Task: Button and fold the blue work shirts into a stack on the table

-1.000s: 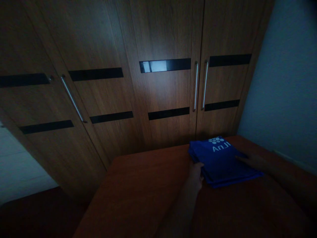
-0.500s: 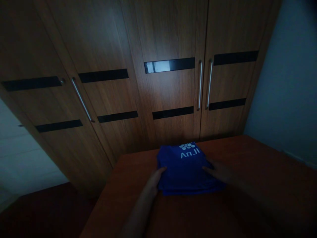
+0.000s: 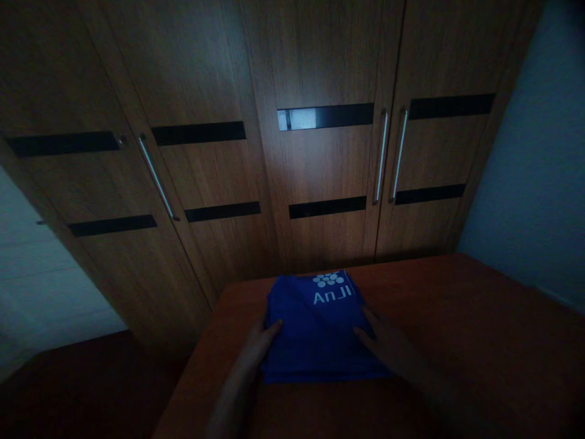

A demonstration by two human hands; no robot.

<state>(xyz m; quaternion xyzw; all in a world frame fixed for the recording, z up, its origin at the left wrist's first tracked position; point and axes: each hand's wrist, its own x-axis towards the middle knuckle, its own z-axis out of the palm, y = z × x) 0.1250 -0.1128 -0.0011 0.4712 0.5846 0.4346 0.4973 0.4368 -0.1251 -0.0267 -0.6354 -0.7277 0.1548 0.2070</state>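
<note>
A folded blue cloth (image 3: 315, 341) lies on the reddish-brown table top, with a white dotted emblem and lettering near its far edge. Its folds do not show whether it is a garment or a bag. At the left side, my left hand (image 3: 264, 341) grips it with the thumb on top and the other fingers mostly hidden at the edge. On the right side, my right hand (image 3: 386, 342) holds the opposite edge, thumb over the cloth. Several layers show along the near edge.
Behind the table (image 3: 439, 311) stands a wooden wardrobe (image 3: 324, 164) with black strips and metal handles (image 3: 381, 157). A pale wall (image 3: 539, 201) rises at the right. Dark floor (image 3: 82, 378) shows at the lower left. The room is dim.
The cloth and both hands have moved left and nearer to me on the table. Both hands stay at the cloth's sides. The view has shifted slightly.
</note>
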